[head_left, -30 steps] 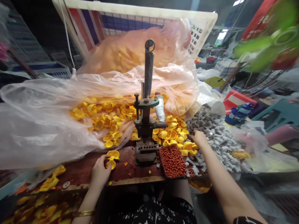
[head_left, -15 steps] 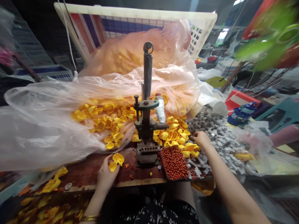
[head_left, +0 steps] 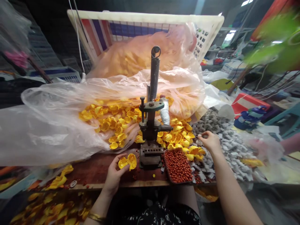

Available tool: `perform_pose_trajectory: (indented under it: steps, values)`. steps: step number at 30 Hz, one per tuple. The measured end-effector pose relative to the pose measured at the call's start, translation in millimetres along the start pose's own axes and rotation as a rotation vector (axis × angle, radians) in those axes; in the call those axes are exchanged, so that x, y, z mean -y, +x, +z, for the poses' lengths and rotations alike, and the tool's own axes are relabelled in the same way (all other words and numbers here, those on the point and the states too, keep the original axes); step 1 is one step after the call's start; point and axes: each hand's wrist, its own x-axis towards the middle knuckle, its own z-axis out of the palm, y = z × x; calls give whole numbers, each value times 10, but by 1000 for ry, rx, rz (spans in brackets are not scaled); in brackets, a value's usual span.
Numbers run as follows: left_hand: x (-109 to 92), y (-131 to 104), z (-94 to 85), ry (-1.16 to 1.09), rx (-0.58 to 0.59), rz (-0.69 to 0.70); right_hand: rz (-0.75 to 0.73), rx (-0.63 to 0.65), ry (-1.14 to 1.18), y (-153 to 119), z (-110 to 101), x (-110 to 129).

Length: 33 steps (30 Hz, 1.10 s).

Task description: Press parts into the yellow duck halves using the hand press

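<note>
Between the fingers and thumb of my left hand (head_left: 115, 173) is a yellow two-cupped shell (head_left: 127, 162), held above the table left of the hand press (head_left: 151, 131). My right hand (head_left: 211, 141) pinches a small piece (head_left: 198, 136) at the edge of the grey parts pile (head_left: 225, 140); the piece is too small to make out well. A tray of red beads (head_left: 178, 165) sits just right of the press base. Yellow shells (head_left: 174, 134) lie heaped behind the tray, and more (head_left: 105, 123) spread on the clear plastic bag (head_left: 65, 103).
A white crate (head_left: 145, 15) with a bag of yellow shells stands behind the press. A blue object (head_left: 249, 118) and a red box (head_left: 249, 101) are at the right. More yellow pieces (head_left: 53, 207) lie below the table at the left.
My left hand has moved right with the shell, whose two cups now face upward more openly. My right hand has lifted slightly from the grey pile with a small piece in its fingertips.
</note>
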Motion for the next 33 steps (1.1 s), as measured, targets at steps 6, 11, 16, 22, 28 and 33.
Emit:
perform_pose_trajectory:
  steps: [6, 11, 16, 22, 28, 33]
  values:
    - [-36, -43, 186, -133, 31, -52, 94, 79, 744, -332, -115, 592]
    - [-59, -99, 307, -209, 128, -98, 176, 578, 1146, -952, -121, 1215]
    - [-122, -133, 383, -244, 215, -129, 5, 703, 1178, -1643, 33, 1629]
    - [-236, -102, 347, -216, 339, -144, -829, 278, 700, -1996, 126, 1702]
    - [-314, 5, 319, -162, 405, -144, -1033, 248, 491, -2032, 146, 1667]
    - [-387, 55, 349, -199, 438, -229, -862, 333, 659, -2089, 154, 1712]
